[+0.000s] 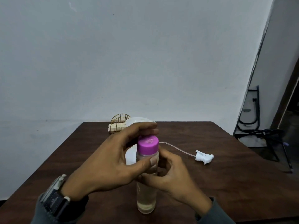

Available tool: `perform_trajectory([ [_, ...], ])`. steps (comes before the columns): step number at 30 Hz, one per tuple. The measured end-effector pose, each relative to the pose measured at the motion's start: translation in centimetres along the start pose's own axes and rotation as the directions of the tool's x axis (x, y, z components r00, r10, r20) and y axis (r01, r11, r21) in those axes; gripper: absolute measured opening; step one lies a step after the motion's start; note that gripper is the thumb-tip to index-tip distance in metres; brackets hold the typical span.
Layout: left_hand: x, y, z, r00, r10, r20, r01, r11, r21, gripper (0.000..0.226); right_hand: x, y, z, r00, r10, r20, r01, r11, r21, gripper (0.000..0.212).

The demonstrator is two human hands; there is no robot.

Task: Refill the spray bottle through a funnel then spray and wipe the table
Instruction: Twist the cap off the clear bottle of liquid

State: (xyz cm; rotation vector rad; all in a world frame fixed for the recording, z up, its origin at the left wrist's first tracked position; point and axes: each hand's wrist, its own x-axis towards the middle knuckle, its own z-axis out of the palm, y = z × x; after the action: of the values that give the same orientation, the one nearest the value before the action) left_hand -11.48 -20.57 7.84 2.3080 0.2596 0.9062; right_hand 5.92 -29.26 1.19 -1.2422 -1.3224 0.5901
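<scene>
Both hands closed on the refill bottle, its cap still on.
The left hand curled its fingers over the pink cap, thumb on the neck; the right hand wrapped the clear bottle, upright near the table edge. A jerky twist could tip it, slopping liquid toward the spray head lying apart at right.

A plain domestic room is suggested by a dark brown wooden bench set against a bare, scuffed grey-white wall, and a folded black metal frame leaned in the corner.
</scene>
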Motion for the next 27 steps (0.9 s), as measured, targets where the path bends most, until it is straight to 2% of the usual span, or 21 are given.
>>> perform_trajectory([
  [7,0.5,-0.8,-0.9,0.989,0.014,-0.147,0.008,0.989,0.147,0.064,0.2,0.5,-0.1,1.0,0.027,-0.01,-0.027,1.0,0.012,0.055],
  [10,0.7,-0.7,-0.4,0.99,0.035,-0.138,-0.012,0.987,0.163,0.069,0.2,0.4,-0.2,0.999,0.032,0.002,-0.032,0.999,0.018,0.054],
  [15,1.4,-0.1,0.6,0.997,-0.001,-0.079,0.008,0.996,0.086,0.075,0.0,0.2,-0.3,1.0,0.026,0.008,-0.026,0.999,0.026,0.048],
  [21,1.4,0.2,0.4,0.998,0.007,-0.07,0.006,0.982,0.19,0.093,0.0,0.3,-0.5,1.0,0.002,0.005,-0.002,1.0,0.025,0.05],
  [27,0.3,-0.1,-0.8,0.992,-0.02,-0.123,0.048,0.973,0.226,0.092,0.1,0.4,-0.5,1.0,0.016,0.009,-0.017,1.0,0.016,0.052],
])
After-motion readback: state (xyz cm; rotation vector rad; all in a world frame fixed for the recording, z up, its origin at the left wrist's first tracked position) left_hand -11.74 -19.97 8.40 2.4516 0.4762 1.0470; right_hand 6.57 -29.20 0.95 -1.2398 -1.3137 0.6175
